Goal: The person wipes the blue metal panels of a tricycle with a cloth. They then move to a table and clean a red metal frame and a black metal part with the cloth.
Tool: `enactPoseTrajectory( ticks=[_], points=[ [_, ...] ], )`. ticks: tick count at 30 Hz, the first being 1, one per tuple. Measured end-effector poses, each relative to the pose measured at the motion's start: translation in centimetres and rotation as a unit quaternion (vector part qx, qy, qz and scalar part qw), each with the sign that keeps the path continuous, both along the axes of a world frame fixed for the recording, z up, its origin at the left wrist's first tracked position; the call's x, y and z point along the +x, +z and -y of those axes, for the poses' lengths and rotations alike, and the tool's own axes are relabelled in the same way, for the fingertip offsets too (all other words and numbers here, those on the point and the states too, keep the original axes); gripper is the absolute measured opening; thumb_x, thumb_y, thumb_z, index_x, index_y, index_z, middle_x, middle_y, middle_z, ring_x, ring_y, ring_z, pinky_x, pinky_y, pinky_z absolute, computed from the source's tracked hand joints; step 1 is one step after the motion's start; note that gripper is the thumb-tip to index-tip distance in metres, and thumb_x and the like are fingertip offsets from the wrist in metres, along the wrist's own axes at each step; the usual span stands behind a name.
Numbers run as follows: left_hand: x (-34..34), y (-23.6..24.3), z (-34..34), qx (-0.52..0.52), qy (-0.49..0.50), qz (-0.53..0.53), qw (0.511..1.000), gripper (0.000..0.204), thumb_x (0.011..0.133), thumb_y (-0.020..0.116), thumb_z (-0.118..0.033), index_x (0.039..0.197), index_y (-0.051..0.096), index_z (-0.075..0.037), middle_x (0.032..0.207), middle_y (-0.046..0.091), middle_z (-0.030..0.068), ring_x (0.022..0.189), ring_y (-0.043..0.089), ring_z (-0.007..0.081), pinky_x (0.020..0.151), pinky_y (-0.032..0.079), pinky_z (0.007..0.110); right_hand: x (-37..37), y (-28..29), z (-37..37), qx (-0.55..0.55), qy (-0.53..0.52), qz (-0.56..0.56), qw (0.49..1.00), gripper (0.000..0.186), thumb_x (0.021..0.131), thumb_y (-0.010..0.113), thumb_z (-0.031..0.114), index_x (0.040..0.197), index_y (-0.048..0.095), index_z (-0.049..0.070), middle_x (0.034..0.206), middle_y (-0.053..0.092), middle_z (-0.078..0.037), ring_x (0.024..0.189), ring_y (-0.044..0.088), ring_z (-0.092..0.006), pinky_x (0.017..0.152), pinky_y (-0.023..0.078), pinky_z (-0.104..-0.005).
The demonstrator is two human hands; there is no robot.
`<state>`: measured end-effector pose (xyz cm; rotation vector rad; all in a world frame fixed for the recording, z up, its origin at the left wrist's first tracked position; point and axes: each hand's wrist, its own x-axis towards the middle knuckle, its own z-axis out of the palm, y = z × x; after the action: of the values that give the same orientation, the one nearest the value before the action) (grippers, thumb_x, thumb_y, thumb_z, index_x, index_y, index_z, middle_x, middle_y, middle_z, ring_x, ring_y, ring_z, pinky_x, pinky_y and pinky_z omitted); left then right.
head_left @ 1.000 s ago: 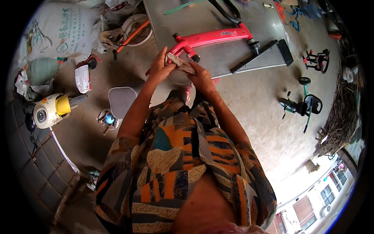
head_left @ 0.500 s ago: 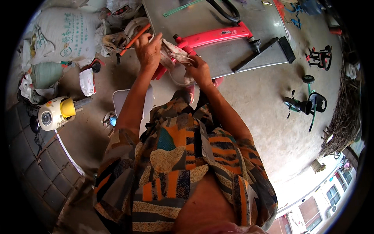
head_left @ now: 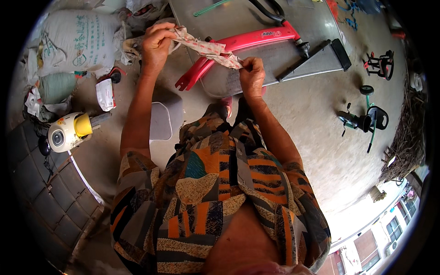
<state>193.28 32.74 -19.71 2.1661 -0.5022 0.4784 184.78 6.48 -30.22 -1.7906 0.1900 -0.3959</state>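
A pale cloth with reddish marks is stretched between my two hands, over the near left part of the table. My left hand pinches its left end, and my right hand grips the other end. Beneath the cloth lies a red bike frame with white lettering, partly covered by it. Its forked end juts past the table's near left edge. A black bent tube joins the frame's far end.
On the grey metal table lies a black bar with a block at its end. A grey stool stands by my left side. White sacks fill the left. A small wheeled toy rests on the floor at right.
My hands have moved apart, the left one up and left, the right one slightly right. The bunched cloth is now drawn out long between them. An orange handle near my left hand no longer shows.
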Motion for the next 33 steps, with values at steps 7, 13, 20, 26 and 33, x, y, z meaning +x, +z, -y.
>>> enactPoseTrajectory(
  ticks=[7, 13, 20, 26, 33],
  points=[
    [0.7, -2.1, -0.4, -0.088, 0.066, -0.24, 0.964, 0.018, 0.083, 0.046, 0.009, 0.086, 0.061, -0.001, 0.088, 0.061, 0.0011, 0.082, 0.054, 0.0071, 0.074, 0.042, 0.02, -1.1, 4.4, 1.7, -0.309, 0.124, 0.138, 0.933, 0.026, 0.063, 0.066, -0.005, 0.083, 0.06, 0.011, 0.078, 0.055, -0.004, 0.073, 0.056, -0.0254, 0.069, 0.039, -0.036],
    [0.7, -3.7, -1.9, -0.06, 0.035, -0.451, 0.89, 0.016, 0.084, 0.052, 0.001, 0.092, 0.065, -0.001, 0.078, 0.057, -0.0035, 0.072, 0.049, 0.0049, 0.069, 0.04, 0.019, -2.6, 3.1, 3.7, -0.326, 0.212, 0.141, 0.91, 0.013, 0.069, 0.061, 0.005, 0.081, 0.061, 0.011, 0.078, 0.054, -0.005, 0.075, 0.055, -0.0246, 0.067, 0.042, -0.0358],
    [-0.2, -0.5, -0.6, 0.063, -0.117, -0.436, 0.89, 0.035, 0.084, 0.063, -0.008, 0.119, 0.063, -0.007, 0.104, 0.063, 0.0059, 0.088, 0.059, 0.0124, 0.078, 0.048, 0.027, -2.1, 0.0, 5.9, 0.088, 0.192, -0.122, 0.97, 0.01, 0.078, 0.065, -0.001, 0.083, 0.06, 0.007, 0.078, 0.061, -0.004, 0.07, 0.06, -0.0165, 0.063, 0.047, -0.026],
    [-4.2, -1.4, 0.4, 0.397, -0.161, -0.3, 0.852, 0.086, 0.066, 0.077, -0.043, 0.139, 0.044, -0.014, 0.146, 0.037, 0.0135, 0.134, 0.035, 0.0335, 0.109, 0.029, 0.042, -0.9, 4.5, 6.9, 0.39, 0.078, -0.326, 0.858, 0.013, 0.087, 0.066, 0.017, 0.087, 0.063, 0.005, 0.071, 0.061, -0.002, 0.054, 0.052, -0.0094, 0.046, 0.041, -0.0223],
    [-6.7, -6.1, 7.0, 0.218, -0.188, -0.13, 0.949, 0.078, 0.068, 0.077, -0.038, 0.133, 0.047, -0.007, 0.133, 0.049, 0.0169, 0.128, 0.041, 0.0337, 0.103, 0.033, 0.048, -1.4, 6.7, 6.5, 0.464, 0.105, -0.316, 0.821, 0.014, 0.087, 0.067, 0.019, 0.082, 0.061, 0.007, 0.066, 0.061, -0.003, 0.043, 0.043, -0.0071, 0.034, 0.027, -0.021]
  ],
)
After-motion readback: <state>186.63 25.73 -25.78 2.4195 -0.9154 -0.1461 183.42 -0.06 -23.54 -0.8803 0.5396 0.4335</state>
